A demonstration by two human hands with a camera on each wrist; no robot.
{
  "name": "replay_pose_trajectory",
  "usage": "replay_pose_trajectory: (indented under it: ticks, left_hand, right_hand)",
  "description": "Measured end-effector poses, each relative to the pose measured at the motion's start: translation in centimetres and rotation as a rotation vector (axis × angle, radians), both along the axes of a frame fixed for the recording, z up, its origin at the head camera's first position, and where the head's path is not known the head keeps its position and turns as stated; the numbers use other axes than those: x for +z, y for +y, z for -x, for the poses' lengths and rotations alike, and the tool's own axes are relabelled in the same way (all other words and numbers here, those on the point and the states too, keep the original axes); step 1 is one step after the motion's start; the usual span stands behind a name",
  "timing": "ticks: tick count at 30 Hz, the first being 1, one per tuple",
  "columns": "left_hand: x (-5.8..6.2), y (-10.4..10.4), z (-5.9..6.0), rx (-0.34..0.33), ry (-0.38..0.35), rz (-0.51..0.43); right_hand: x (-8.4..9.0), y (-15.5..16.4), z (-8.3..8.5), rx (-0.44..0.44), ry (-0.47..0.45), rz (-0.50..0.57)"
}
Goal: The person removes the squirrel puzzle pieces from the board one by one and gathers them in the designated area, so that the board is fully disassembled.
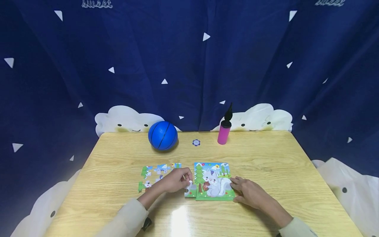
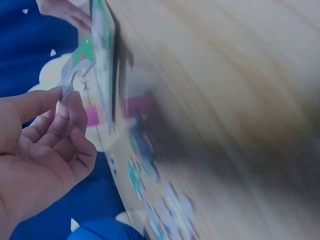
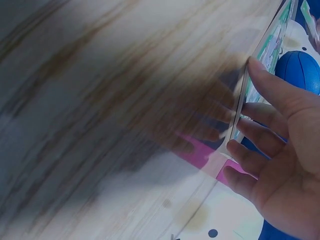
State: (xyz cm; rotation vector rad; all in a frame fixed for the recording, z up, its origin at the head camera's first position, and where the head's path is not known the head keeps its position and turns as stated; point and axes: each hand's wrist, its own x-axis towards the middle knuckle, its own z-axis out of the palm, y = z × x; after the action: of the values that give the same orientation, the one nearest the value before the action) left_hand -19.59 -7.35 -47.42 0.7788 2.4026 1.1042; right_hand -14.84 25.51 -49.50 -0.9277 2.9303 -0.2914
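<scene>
My left hand [image 1: 177,180] pinches a jigsaw puzzle piece [image 1: 191,191] by its edge, between thumb and fingers. The piece, green and grey, is held at the lower left edge of a square squirrel picture [image 1: 218,189]; in the left wrist view this piece [image 2: 84,54] is off the tabletop. My right hand [image 1: 250,192] lies at the picture's right edge, its fingers extended and the thumb touching the side, as the right wrist view shows. Loose puzzle pieces [image 1: 162,168] lie left of the picture, some partly hidden behind my left forearm.
A blue ball [image 1: 163,135] stands at the back left of the wooden table [image 1: 260,154]. A small blue-and-white round token [image 1: 196,143] lies near the back middle. Right of it stands a pink hand pump [image 1: 223,134] with a black top. A dark blue curtain [image 1: 183,59] hangs behind.
</scene>
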Motion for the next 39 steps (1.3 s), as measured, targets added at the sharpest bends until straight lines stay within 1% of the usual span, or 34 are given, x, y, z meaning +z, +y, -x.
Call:
replay_pose_trajectory:
  ticks: [3, 7, 11, 15, 17, 21, 25, 29, 32, 36, 39]
  left_hand:
    - [-0.1, -1.4, -0.2, 0.004, -0.001, 0.016]
    - [-0.2, -2.8, -0.5, -0.005, 0.021, 0.037]
    - [-0.4, -3.6, -0.8, -0.028, 0.014, 0.042]
    - [-0.8, -3.9, -1.1, -0.032, 0.001, 0.058]
    - [-1.1, -4.0, -1.2, -0.021, 0.004, 0.069]
    - [-1.5, -3.9, -1.3, 0.013, 0.034, 0.098]
    - [-1.7, -4.0, -1.3, 0.034, 0.043, 0.119]
    - [-1.5, -4.0, -1.2, 0.021, 0.052, 0.117]
    - [-1.0, -3.7, -0.9, 0.010, 0.069, 0.114]
    - [-0.3, -2.7, -0.3, 0.009, 0.056, 0.107]
    - [-0.1, -1.6, 0.2, 0.009, 0.040, 0.099]
  right_hand:
    - [0.0, 0.0, 0.0, 0.001, 0.000, 0.001]
    - [-0.1, 0.1, 0.0, 0.002, -0.004, 0.003]
    - [-0.1, 0.2, 0.0, -0.002, -0.008, 0.005]
    - [-0.3, 0.3, 0.0, -0.002, 0.002, 0.001]
    - [-0.3, 0.3, 0.0, -0.003, 0.005, -0.001]
    - [-0.4, 0.2, 0.0, -0.003, -0.002, 0.003]
    - [-0.4, 0.2, -0.1, -0.005, -0.003, 0.010]
    - [-0.4, 0.1, -0.1, -0.011, 0.006, 0.013]
    - [-0.3, 0.0, -0.2, -0.011, 0.011, 0.017]
    - [-0.2, 0.0, -0.2, -0.008, 0.012, 0.024]
    - [-0.2, 0.0, -0.2, -0.007, 0.010, 0.027]
